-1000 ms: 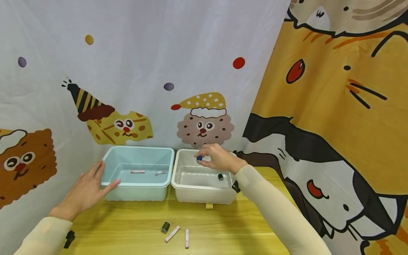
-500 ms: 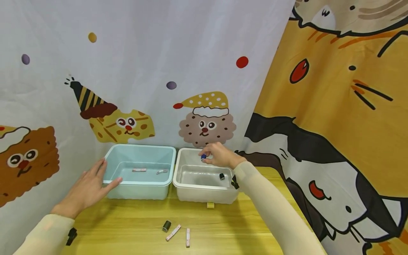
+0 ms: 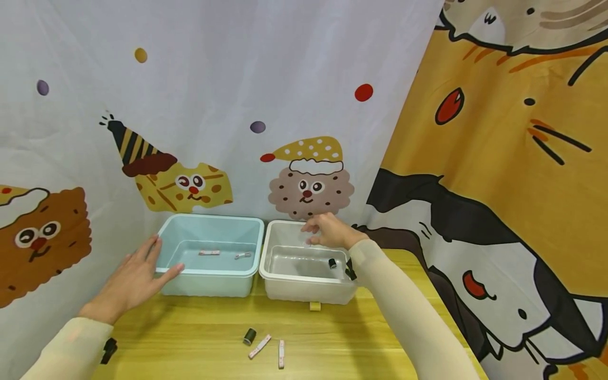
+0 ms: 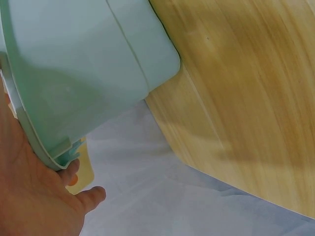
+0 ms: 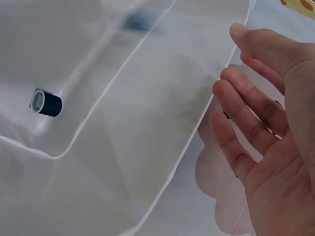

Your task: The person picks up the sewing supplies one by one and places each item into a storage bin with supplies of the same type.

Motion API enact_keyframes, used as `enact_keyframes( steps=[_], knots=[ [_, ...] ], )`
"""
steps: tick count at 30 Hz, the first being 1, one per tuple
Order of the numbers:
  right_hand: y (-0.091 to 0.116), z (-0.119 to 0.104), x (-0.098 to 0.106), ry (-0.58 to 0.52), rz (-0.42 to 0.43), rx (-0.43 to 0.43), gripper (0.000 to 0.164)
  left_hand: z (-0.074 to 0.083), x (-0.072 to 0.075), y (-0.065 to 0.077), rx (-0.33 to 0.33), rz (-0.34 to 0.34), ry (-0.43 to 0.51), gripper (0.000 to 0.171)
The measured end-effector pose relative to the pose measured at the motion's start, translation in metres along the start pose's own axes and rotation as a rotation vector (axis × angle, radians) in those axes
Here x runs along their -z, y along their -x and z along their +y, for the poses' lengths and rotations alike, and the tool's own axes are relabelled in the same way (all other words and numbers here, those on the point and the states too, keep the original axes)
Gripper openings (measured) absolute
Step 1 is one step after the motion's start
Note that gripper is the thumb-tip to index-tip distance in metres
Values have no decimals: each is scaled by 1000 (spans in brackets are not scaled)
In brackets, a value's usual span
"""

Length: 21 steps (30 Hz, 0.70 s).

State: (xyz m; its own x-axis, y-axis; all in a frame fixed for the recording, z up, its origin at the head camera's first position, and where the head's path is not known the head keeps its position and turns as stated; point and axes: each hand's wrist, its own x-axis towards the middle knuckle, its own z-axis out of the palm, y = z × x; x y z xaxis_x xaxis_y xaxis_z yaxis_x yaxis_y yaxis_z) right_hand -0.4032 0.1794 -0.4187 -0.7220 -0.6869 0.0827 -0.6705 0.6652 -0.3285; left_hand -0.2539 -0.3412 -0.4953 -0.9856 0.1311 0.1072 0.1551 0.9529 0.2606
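Observation:
My right hand (image 3: 332,232) is over the white bin (image 3: 309,291), fingers spread apart and holding nothing. In the right wrist view a blurred blue thread spool (image 5: 139,22) is in mid-bin, beyond the fingertips. A dark thread spool (image 5: 47,103) lies on the bin's floor. My left hand (image 3: 125,287) rests with extended fingers on the left rim of the light blue bin (image 3: 206,285). Inside that bin lie a pink-and-white strip (image 3: 209,253) and a looped whitish strip (image 3: 243,255).
On the wooden table (image 3: 190,327) in front of the bins lie a dark green thread spool (image 3: 249,336) and two pinkish-white strips (image 3: 259,347). A yellow tab (image 3: 315,306) shows under the white bin. A printed curtain (image 3: 304,63) hangs close behind.
My right hand has let go of the blue spool, which has dropped into the white bin, and its fingers have opened. My left hand stays at the blue bin's rim.

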Motion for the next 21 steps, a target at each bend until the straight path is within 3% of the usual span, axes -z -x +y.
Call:
enact_keyframes(
  steps=[5, 21],
  knots=[
    [2, 1, 0, 2, -14, -29, 33, 0, 1, 0, 1, -3, -2, 117],
    [11, 5, 3, -28, 10, -8, 27, 0, 0, 0, -4, 2, 11, 115]
  ],
)
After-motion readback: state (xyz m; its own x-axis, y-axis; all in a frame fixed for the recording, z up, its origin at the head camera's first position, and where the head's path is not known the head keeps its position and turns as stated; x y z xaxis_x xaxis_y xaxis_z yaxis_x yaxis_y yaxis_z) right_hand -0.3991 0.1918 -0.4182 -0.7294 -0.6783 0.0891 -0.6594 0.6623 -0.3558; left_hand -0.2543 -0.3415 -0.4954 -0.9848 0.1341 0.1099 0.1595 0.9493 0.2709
